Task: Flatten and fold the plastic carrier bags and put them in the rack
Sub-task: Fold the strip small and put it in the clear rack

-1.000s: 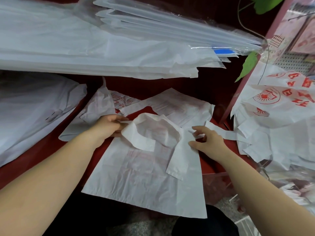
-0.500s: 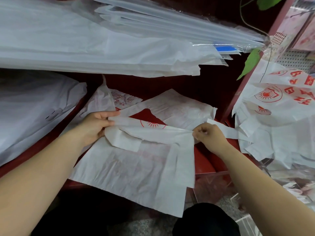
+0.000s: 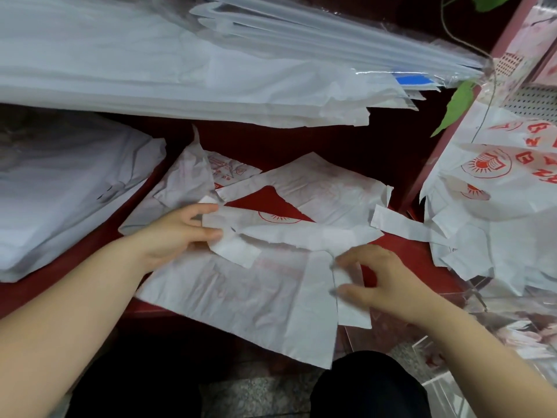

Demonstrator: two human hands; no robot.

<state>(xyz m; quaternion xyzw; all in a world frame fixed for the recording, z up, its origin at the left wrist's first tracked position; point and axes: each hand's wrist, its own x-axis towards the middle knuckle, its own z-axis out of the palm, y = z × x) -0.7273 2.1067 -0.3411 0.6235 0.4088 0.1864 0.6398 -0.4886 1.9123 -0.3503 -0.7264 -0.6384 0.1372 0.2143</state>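
Observation:
A white plastic carrier bag [image 3: 256, 300] with faint red print lies flat on the red shelf [image 3: 404, 251], its lower edge hanging over the front. Its handles are folded down across the top. My left hand [image 3: 180, 233] pinches the left handle end between thumb and fingers. My right hand [image 3: 379, 279] is at the bag's right edge, thumb and fingers curled round the folded right handle strip. Another flattened bag [image 3: 325, 188] lies just behind, and a crumpled one [image 3: 187, 179] sits to the back left.
A thick stack of white bags [image 3: 150, 76] fills the shelf above. More white bags [image 3: 60, 188] are piled at the left. Loose bags with red logos [image 3: 497, 188] heap up at the right beside a red post [image 3: 446, 146] and a green leaf [image 3: 455, 107].
My right hand let go of the stretched handle and moved down to the bag's right edge. The handles now lie flatter across the bag's top; my left hand stays at the left handle.

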